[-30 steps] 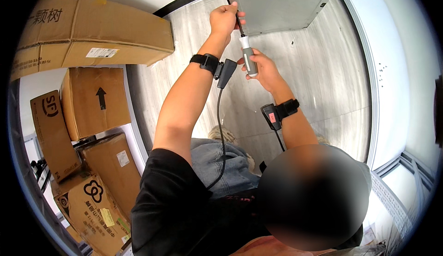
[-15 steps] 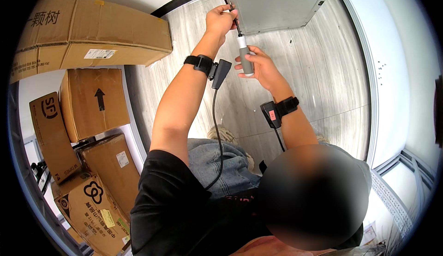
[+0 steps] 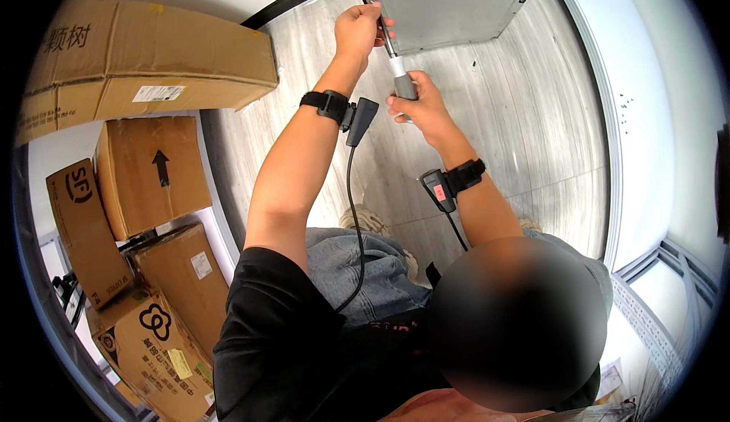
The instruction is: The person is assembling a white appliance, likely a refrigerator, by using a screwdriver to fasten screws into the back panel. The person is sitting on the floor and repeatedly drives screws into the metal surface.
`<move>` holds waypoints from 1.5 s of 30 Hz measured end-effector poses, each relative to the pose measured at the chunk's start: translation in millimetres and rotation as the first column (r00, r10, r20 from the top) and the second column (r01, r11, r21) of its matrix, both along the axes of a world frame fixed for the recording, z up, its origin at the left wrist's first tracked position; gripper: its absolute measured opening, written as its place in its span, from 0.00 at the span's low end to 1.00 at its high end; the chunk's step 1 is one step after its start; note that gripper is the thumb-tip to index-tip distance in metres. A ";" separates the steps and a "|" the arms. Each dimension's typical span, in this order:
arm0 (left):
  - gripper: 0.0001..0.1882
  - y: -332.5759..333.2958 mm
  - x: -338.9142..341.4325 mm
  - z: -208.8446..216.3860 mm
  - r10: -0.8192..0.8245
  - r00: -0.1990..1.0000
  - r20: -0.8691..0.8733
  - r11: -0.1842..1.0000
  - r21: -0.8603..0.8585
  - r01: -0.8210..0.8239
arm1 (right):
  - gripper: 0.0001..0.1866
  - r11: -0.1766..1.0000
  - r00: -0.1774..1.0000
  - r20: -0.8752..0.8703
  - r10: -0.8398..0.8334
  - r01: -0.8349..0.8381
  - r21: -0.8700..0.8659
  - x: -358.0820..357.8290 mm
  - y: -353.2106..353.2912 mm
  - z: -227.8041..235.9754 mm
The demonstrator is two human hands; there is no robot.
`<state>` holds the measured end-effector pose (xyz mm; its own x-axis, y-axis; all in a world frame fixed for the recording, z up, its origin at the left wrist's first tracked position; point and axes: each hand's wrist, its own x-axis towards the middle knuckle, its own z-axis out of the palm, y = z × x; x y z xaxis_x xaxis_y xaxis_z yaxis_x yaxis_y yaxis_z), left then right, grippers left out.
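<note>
A screwdriver [image 3: 405, 86] with a grey and white handle slants up from my right hand toward the left edge of a grey metal cabinet [image 3: 452, 11]. My right hand [image 3: 427, 110] is closed round the handle, thumb lying across it. Up by the cabinet's edge, my left hand [image 3: 356, 34] has its fingers closed about the upper shaft. The tip is at that edge, and what it touches is too small to make out. Each wrist wears a black strap with a small cabled box, one on the left [image 3: 362, 122] and one on the right [image 3: 438, 189].
Cardboard boxes stand along the left: a long one [image 3: 190, 57] at the far side, a squarish one [image 3: 156, 171] with an arrow, and several more nearer me. Below the cabinet lies a grey wood-look floor [image 3: 532, 118]. A white wall with a rail [image 3: 585, 65] bounds the right.
My right thumb has come across the screwdriver handle, and the fingers have shifted their grip. My left hand has turned slightly at the shaft. The whole view has shifted a little.
</note>
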<state>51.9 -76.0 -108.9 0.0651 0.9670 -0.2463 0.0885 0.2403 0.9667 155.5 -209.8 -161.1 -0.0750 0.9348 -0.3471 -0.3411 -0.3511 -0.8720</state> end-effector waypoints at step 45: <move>0.14 -66.8 352.3 3.4 -0.477 0.810 0.340 0.866 0.028 0.498 | 0.14 0.981 0.805 0.571 -0.161 0.193 0.006 428.7 -133.9 80.3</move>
